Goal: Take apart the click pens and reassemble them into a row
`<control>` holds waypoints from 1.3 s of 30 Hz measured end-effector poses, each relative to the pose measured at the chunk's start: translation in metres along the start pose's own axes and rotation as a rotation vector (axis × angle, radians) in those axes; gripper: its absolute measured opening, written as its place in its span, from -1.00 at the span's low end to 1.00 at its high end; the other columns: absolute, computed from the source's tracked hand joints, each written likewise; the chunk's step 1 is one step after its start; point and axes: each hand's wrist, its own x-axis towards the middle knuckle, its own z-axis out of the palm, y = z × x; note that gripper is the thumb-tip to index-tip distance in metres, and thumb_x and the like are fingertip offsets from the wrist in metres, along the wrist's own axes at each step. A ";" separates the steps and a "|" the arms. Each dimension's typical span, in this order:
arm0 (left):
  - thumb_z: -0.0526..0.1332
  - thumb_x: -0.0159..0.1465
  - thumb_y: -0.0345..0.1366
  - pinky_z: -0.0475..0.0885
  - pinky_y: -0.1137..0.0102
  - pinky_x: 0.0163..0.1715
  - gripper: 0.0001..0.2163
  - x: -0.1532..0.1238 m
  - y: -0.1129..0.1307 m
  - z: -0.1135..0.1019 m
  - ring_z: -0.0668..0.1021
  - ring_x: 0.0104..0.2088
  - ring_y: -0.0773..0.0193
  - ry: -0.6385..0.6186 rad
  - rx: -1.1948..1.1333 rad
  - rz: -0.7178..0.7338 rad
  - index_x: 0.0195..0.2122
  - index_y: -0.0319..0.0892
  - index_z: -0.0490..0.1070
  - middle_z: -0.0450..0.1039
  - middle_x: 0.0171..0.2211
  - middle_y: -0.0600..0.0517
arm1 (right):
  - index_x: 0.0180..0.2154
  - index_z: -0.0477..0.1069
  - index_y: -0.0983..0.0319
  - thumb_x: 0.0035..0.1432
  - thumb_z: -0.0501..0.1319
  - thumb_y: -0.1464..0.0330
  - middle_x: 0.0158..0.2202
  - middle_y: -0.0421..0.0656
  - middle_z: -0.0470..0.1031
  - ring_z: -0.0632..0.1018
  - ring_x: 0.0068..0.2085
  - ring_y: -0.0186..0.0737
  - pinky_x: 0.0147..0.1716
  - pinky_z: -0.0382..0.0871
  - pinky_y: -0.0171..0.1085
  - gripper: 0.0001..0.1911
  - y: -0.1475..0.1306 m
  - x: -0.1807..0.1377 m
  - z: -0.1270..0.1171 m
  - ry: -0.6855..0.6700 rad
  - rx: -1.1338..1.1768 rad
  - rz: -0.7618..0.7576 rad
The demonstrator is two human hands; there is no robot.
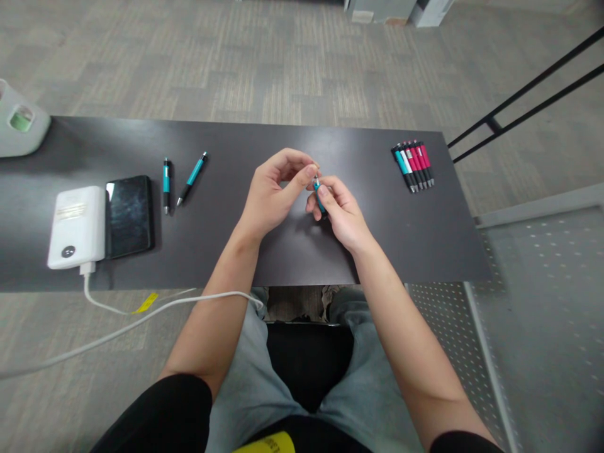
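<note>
Above the middle of the dark table (292,251), my right hand (340,214) is closed round a teal pen (318,189), whose upper end sticks out between the fingers. My left hand (274,192) pinches the pen's top end with thumb and forefinger. Both hands meet at the pen. Most of the pen's barrel is hidden inside my right fist.
Two teal pens (166,184) (192,178) lie at the left. A bundle of several red, teal and white pens (414,165) lies at the right. A white power bank (78,226) with a cable and a black phone (129,216) sit far left. A grey container (19,126) stands at the table's left corner.
</note>
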 end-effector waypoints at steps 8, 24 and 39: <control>0.65 0.42 0.01 0.73 0.30 -0.08 -0.69 0.000 -0.002 0.003 0.78 -0.17 0.20 0.095 -0.005 0.094 -0.18 -0.02 0.62 0.73 -0.19 0.03 | -0.03 0.52 0.03 0.48 0.39 -0.32 -0.31 -0.24 0.56 0.49 -0.38 -0.20 -0.32 0.50 -0.18 -0.42 -0.002 0.000 0.000 -0.018 0.004 -0.012; 0.56 0.49 0.13 0.75 0.36 -0.25 -0.64 0.010 0.006 0.006 0.74 -0.34 0.26 0.051 -0.014 0.565 -0.20 -0.02 0.59 0.65 -0.32 0.08 | -0.06 0.58 0.02 0.27 0.65 -0.14 -0.12 -0.17 0.66 0.71 -0.03 -0.04 0.16 0.68 -0.03 -0.49 0.010 0.000 -0.022 -0.045 -0.008 -0.178; 0.21 0.66 0.28 0.75 0.41 0.20 -0.60 0.016 0.082 -0.007 0.73 0.00 0.49 0.445 -0.515 0.258 0.42 0.40 0.41 0.47 0.05 0.21 | -0.14 0.63 -0.06 0.24 0.66 -0.12 -0.24 -0.23 0.63 0.72 -0.06 0.04 0.23 0.72 0.22 -0.58 0.002 0.006 -0.030 -0.145 -0.055 -0.571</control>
